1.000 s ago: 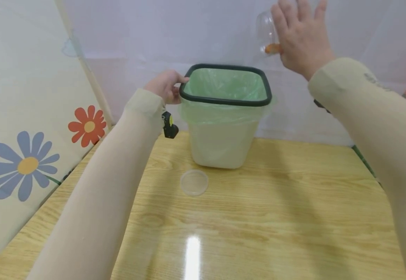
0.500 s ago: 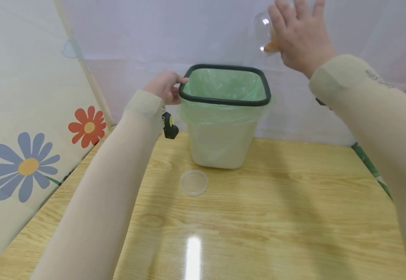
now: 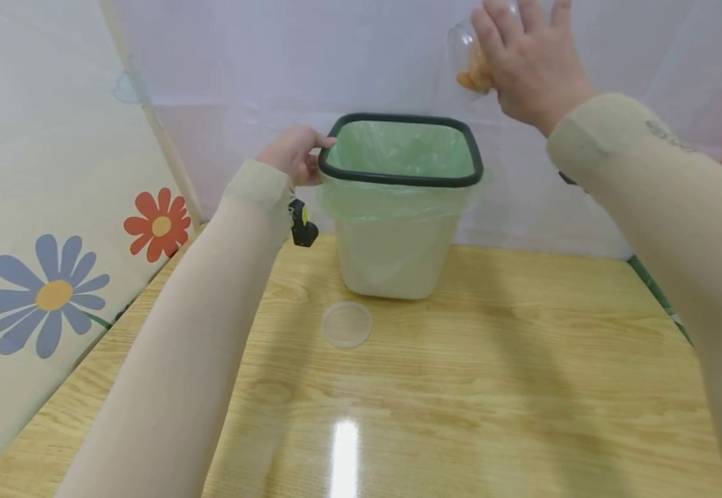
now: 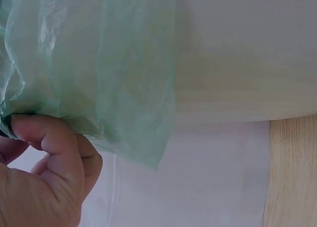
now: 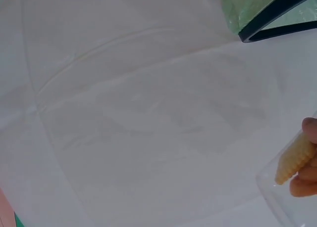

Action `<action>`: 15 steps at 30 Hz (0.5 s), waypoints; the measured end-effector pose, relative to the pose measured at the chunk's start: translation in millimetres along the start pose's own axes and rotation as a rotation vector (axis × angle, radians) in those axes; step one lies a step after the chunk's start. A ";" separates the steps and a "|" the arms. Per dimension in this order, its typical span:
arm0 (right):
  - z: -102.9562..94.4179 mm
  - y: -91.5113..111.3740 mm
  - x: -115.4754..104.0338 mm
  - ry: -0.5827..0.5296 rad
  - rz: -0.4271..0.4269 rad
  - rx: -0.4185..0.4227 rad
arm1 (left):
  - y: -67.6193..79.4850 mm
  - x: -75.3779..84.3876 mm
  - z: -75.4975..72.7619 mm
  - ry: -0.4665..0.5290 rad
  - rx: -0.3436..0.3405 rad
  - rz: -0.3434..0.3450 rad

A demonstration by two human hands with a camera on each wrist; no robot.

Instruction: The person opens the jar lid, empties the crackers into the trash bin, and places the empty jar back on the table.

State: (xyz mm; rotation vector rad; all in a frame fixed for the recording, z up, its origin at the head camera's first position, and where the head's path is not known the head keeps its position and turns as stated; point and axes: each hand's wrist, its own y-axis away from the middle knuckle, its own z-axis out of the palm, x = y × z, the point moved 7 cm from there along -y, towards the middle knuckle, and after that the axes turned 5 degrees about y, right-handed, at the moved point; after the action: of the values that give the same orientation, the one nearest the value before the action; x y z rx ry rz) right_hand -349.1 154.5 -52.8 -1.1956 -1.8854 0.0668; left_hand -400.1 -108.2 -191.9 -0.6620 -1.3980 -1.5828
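Note:
A pale trash bin [image 3: 392, 259] with a dark rim [image 3: 402, 181] and a green bag liner [image 3: 398, 152] stands upright at the table's back. My left hand [image 3: 295, 155] pinches its left rim, thumb over the top. Up close in the left wrist view, curled fingers [image 4: 49, 133] hold the liner's edge [image 4: 133, 88]. Above and right of the bin, my right hand [image 3: 532, 69] grips a tilted clear jar [image 3: 457, 50]. Orange-yellow pieces of food [image 3: 476, 75] lie inside it; one ridged piece [image 5: 296, 160] shows in the right wrist view. The jar's mouth is hidden.
A clear round lid [image 3: 346, 324] lies flat on the wooden table [image 3: 460, 401] in front of the bin. A white sheet [image 3: 274, 62] hangs close behind the bin. A flower-printed sheet [image 3: 12, 173] borders the left side.
My right hand and the jar have shifted slightly left, and the jar has turned. More of the food now shows through its wall. My left hand and the bin stay in place.

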 end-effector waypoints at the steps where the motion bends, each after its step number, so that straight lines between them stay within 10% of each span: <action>1: -0.1 -0.3 0.0 -0.003 0.002 0.002 | 0.1 0.0 -0.1 -0.002 0.000 0.002; 15: -3.0 -2.8 -4.4 0.009 -0.033 0.041 | -0.6 0.9 -0.4 0.000 0.000 -0.010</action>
State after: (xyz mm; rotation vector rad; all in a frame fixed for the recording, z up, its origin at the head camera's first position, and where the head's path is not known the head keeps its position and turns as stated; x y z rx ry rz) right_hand -348.4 148.5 -52.4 -1.1347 -1.8867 0.0810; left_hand -401.0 -108.8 -191.5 -0.6557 -1.4036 -1.5908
